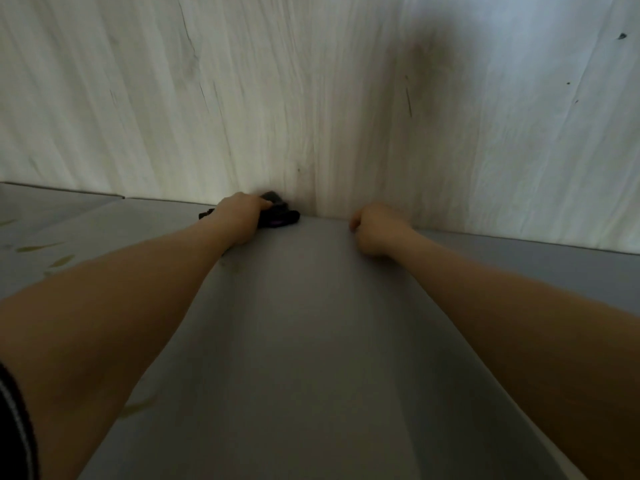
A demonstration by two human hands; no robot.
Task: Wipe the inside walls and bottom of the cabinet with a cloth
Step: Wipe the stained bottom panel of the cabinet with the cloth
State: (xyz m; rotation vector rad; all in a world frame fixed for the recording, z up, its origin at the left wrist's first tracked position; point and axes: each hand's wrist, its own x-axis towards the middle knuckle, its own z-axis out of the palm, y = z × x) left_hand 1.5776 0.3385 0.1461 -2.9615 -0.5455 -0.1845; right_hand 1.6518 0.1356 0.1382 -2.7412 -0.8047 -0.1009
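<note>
Left hand (242, 216) grips a dark cloth (277, 214) at the back edge of the cabinet floor (311, 341); right hand (375, 228) rests beside it, curled and holding nothing.

Head view: both bare forearms reach forward and away from the camera. Left hand's fingers are wrapped over a bunched cloth, black with a small purple patch, pressed down where the grey bottom panel meets the pale wood-grain back wall (311, 98). Cloth touches both floor and wall, sticking out either side of the hand. Right hand sits near, apart from the cloth, knuckles up in a loose fist on the floor just short of the wall. Dark striped sleeve (15, 424) at lower left corner. Shadow falls on the wall upper right. Frame slightly blurred.
</note>
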